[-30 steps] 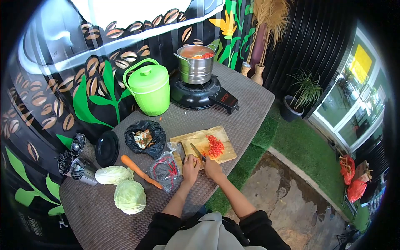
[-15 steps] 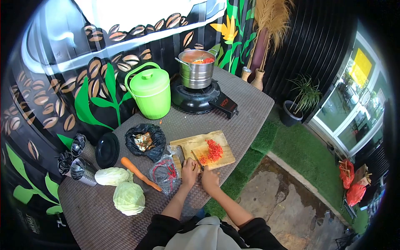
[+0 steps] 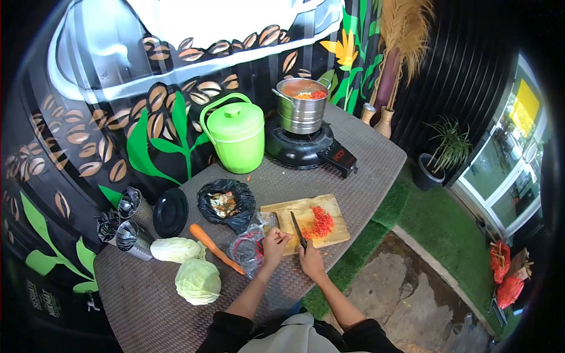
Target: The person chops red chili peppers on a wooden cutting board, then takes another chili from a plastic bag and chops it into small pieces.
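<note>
My right hand (image 3: 311,262) is closed round the handle of a knife (image 3: 298,226), whose blade points away from me over the wooden cutting board (image 3: 281,213). Chopped red pieces (image 3: 322,222) lie in a heap to the right of the blade. At the board's near left corner, my left hand (image 3: 275,244) has its fingers pinched together; what they hold is too small to name. Beside it on the left is a clear plastic bag (image 3: 246,246) with red items inside. A long carrot (image 3: 216,249) lies left of the bag.
Two pale cabbages (image 3: 198,282) sit at the left. Behind the board are a black bag of scraps (image 3: 225,204), a green lidded bucket (image 3: 236,134) and a steel pot (image 3: 302,109) on a black stove (image 3: 301,146). Metal utensil cups (image 3: 134,240) stand far left.
The view has shifted, so the scene sits further right. The knife has moved away from my left fingers, and my left hand has lifted slightly with its fingertips together.
</note>
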The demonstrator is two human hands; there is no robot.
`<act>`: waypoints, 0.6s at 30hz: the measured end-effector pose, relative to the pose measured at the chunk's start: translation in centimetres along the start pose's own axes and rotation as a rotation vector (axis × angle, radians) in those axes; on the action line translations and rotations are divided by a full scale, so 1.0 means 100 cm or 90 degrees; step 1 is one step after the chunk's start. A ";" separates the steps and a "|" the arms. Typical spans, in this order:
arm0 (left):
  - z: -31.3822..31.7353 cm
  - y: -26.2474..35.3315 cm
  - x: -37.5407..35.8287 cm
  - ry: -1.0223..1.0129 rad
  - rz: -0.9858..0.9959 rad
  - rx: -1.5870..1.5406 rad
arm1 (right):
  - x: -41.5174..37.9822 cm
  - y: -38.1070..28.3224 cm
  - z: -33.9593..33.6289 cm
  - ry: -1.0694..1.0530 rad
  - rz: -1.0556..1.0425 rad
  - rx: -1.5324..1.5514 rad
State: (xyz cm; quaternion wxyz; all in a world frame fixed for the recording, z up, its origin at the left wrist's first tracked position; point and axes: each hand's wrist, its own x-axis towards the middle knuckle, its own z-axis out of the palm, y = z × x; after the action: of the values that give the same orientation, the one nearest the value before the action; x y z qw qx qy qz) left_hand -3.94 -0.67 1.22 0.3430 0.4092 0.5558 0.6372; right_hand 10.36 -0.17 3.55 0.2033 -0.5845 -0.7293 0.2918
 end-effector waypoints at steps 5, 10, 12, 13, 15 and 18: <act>-0.052 0.022 0.026 0.095 0.054 -0.063 | 0.010 -0.005 0.005 0.001 -0.021 -0.062; -0.127 0.030 0.079 0.220 0.123 0.008 | 0.012 -0.012 0.012 -0.018 -0.020 -0.079; -0.144 0.040 0.090 0.221 0.113 -0.030 | 0.011 -0.015 0.011 -0.028 -0.006 -0.070; -0.149 0.044 0.092 0.194 0.096 0.192 | 0.012 -0.014 0.011 -0.028 -0.004 -0.071; -0.150 0.044 0.089 0.144 0.163 0.440 | 0.013 -0.012 0.011 -0.029 0.000 -0.073; -0.124 0.035 0.068 0.165 0.266 0.402 | 0.012 -0.007 0.011 -0.029 -0.006 -0.064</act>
State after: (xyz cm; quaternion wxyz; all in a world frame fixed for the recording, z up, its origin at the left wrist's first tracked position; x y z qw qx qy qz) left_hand -17.99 -0.40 5.05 -0.0094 0.5146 0.6679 0.5376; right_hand 8.86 0.69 3.10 0.1584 -0.5841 -0.7500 0.2669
